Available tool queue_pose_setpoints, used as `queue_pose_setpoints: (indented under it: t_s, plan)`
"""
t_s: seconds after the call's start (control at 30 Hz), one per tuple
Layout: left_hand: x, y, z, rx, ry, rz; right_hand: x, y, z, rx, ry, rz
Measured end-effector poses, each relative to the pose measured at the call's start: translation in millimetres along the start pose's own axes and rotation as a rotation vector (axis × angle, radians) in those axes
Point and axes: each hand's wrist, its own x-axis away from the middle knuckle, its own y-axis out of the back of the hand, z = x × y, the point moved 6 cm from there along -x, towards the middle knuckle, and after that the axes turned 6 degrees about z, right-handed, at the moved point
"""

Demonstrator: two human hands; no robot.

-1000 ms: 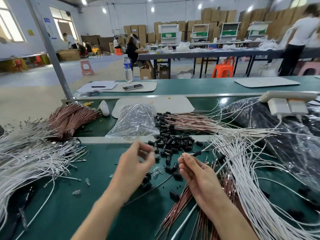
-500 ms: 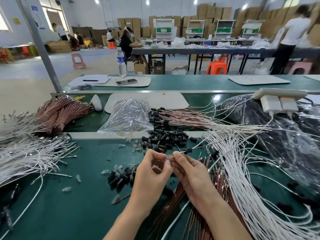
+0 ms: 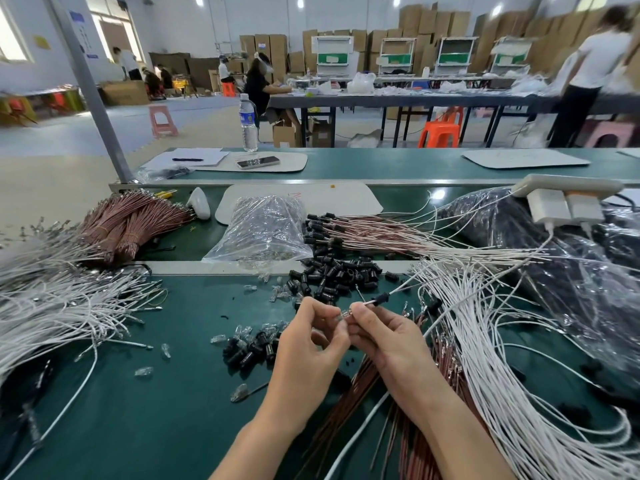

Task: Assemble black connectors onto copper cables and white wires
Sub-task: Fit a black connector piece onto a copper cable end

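Head view shows both my hands meeting just above the surface (image 3: 156, 393), fingertips nearly touching. My left hand (image 3: 311, 341) has its grip closed to a fine pinch, thumb against forefinger, on a small clear piece (image 3: 343, 315). The other fingers curl loosely underneath. My right hand (image 3: 384, 341) is pinched the same way on the near end of one white wire (image 3: 403, 289), right beside that clear piece. Whether wire and piece are already joined is hidden by my fingertips.

What matters is the black connector (image 3: 381, 298). It sits threaded on the white wire just beyond my right grip, up and to the right of it, touching neither hand. Its long axis lies along the wire, slanting away from me towards the upper right. My right hand is clearly the nearer one; my left would have to reach across the pinch.

My guess is that the connector has to slide back down the wire towards my grip and over the held end, so the travel follows that slant. The loose black connectors (image 3: 332, 275) lie farther out beyond both grips, and the copper cables (image 3: 346, 403) run beneath my right wrist.
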Motion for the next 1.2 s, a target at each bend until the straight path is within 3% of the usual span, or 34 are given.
queue_pose_setpoints:
  t_s: [0.4,0.73,1.2]
  plan:
    - [1.2,1.4,-3.3,-0.034,-0.034,0.011,-0.7,6.5,-0.5,-0.06,-0.065,0.012]
    - [3.0,0.1,-5.9,-0.13,-0.156,0.002,1.8,0.5,-0.3,-0.095,-0.009,-0.015]
    - [2.0,4.6,-2.1,-0.13,-0.168,0.004,0.4,0.4,-2.4,-0.096,-0.024,-0.011]
